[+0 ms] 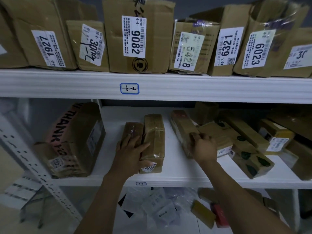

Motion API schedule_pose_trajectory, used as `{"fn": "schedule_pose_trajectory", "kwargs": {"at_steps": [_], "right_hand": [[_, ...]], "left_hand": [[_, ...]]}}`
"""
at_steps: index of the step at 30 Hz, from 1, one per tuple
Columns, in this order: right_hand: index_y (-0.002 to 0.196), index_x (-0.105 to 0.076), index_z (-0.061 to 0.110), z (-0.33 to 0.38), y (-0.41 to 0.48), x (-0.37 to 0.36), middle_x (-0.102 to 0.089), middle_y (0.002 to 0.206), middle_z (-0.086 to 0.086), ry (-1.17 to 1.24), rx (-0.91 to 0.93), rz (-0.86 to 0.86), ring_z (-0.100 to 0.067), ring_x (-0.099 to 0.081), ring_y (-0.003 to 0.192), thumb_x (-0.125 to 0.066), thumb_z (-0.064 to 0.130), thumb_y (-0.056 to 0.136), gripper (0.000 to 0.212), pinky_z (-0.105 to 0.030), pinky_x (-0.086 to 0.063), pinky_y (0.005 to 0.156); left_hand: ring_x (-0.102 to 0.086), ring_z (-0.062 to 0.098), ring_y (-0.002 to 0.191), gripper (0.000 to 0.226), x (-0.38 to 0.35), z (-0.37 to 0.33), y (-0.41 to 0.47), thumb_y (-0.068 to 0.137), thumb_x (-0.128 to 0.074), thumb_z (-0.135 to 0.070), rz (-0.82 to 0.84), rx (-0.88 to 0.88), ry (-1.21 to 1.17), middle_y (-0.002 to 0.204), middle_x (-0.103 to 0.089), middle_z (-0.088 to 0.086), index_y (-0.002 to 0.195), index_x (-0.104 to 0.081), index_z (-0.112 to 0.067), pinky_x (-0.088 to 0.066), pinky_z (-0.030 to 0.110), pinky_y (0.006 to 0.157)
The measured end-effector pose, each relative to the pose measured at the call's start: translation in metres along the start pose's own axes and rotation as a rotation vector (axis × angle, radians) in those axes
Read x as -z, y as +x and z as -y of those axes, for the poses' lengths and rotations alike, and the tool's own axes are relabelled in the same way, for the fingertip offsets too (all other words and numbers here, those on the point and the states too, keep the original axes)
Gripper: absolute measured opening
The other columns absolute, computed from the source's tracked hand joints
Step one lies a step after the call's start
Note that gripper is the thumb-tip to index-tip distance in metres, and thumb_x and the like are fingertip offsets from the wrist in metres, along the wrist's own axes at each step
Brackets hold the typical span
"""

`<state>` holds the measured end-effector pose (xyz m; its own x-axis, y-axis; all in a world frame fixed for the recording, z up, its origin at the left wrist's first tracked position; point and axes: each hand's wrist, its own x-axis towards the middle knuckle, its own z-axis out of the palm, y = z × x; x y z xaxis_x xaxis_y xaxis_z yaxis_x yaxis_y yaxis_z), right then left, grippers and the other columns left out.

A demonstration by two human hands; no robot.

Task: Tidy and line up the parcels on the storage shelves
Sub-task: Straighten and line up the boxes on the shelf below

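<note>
On the lower white shelf (168, 179) two small taped brown parcels stand side by side in the middle. My left hand (130, 152) lies over the shorter parcel (133, 130), fingers spread, with the thumb against the front of the taller parcel (154, 137). To the right, my right hand (201, 146) grips the near end of a long narrow parcel (181, 125) that lies slanted. A big box with pink "THANK YOU" tape (74, 141) stands at the left. A jumble of cartons (249, 149) lies at the right.
The upper shelf (185, 86), tagged 6-2, carries a row of labelled cartons such as 9082 (135, 36) and 6321 (228, 46). A perforated metal upright (33, 161) slants at the left. Under the lower shelf lie plastic mail bags (157, 208) and small boxes.
</note>
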<state>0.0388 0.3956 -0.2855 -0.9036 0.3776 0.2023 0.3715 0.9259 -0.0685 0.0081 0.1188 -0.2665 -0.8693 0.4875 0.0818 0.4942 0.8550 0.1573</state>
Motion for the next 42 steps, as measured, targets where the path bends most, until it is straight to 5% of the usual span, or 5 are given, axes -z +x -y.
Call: {"fn": "schedule_pose_trajectory", "kwargs": {"at_steps": [5, 15, 22, 30, 42], "right_hand": [[0.142, -0.04, 0.023, -0.003, -0.006, 0.007, -0.063, 0.114, -0.014, 0.243, -0.079, 0.118, -0.033, -0.059, 0.102, -0.053, 0.044, 0.093, 0.055, -0.04, -0.047, 0.091], [0.111, -0.065, 0.016, -0.01, -0.058, 0.062, -0.073, 0.093, -0.006, 1.846, -0.382, 0.365, -0.02, -0.066, 0.084, -0.052, 0.033, 0.096, 0.026, -0.031, -0.054, 0.067], [0.134, -0.051, 0.027, -0.034, -0.087, 0.048, -0.068, 0.12, -0.01, 1.783, -0.176, 0.527, -0.028, -0.065, 0.109, -0.072, 0.018, 0.08, 0.059, -0.041, -0.053, 0.092], [0.135, -0.046, 0.034, -0.043, -0.095, 0.059, -0.066, 0.121, 0.0, 1.562, -0.162, 0.313, -0.019, -0.066, 0.106, -0.074, 0.028, 0.075, 0.066, -0.035, -0.054, 0.089], [0.136, -0.042, 0.036, -0.045, -0.092, 0.076, -0.053, 0.125, 0.022, 1.189, 0.072, 0.147, 0.013, -0.049, 0.114, -0.075, -0.004, 0.076, 0.079, -0.009, -0.045, 0.083]], "left_hand": [[0.006, 0.026, 0.149, 0.107, 0.003, -0.006, -0.003, 0.051, -0.02, -0.087, -0.015, -0.001, -0.075, 0.162, -0.006, 0.0, 0.148, -0.028, -0.041, 0.004, 0.05, 0.116], [-0.048, 0.006, 0.126, 0.053, 0.019, -0.098, 0.002, 0.089, -0.061, -0.046, -0.275, -0.009, -0.861, 0.139, -0.052, -0.008, 0.138, -0.049, -0.029, -0.043, 0.032, 0.105], [-0.05, 0.015, 0.126, 0.089, 0.009, -0.122, 0.007, 0.073, -0.062, -0.072, 0.043, 0.201, -1.293, 0.14, -0.049, -0.012, 0.147, -0.03, -0.033, -0.042, 0.039, 0.104], [-0.065, 0.017, 0.109, 0.054, -0.032, -0.12, 0.003, 0.08, -0.075, -0.028, 0.354, 0.092, -1.35, 0.116, -0.069, -0.005, 0.13, -0.054, -0.029, -0.051, 0.048, 0.097], [-0.064, 0.006, 0.107, 0.081, 0.036, -0.124, -0.001, 0.07, -0.074, -0.023, -0.108, -0.173, -1.536, 0.119, -0.065, -0.01, 0.142, -0.036, -0.029, -0.053, 0.019, 0.076]]}}
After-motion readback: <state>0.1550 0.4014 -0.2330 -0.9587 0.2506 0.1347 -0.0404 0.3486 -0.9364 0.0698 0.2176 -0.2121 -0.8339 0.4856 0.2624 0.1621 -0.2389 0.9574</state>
